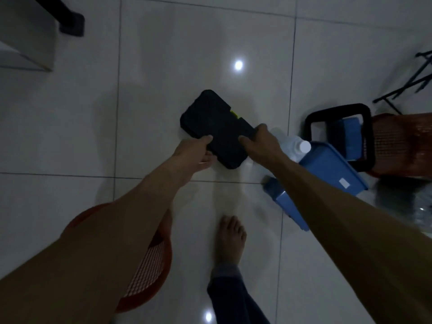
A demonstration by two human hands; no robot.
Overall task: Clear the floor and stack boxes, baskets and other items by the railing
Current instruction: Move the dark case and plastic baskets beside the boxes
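Black flat plastic case [216, 128] with a yellow latch sat at the frame's centre, gripped at its near end by both hands: left hand [195, 152] pinched the 7 o'clock corner, right hand [258, 142] clamped the 4 o'clock edge. Whether it rested on the white tiled floor [163, 78] was unclear. Carrying it level would likely keep the latch closed, clear of the blue box [327, 169] at 3 o'clock.

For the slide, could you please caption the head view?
Both hands, left and right, grip a black case above the tiled floor.
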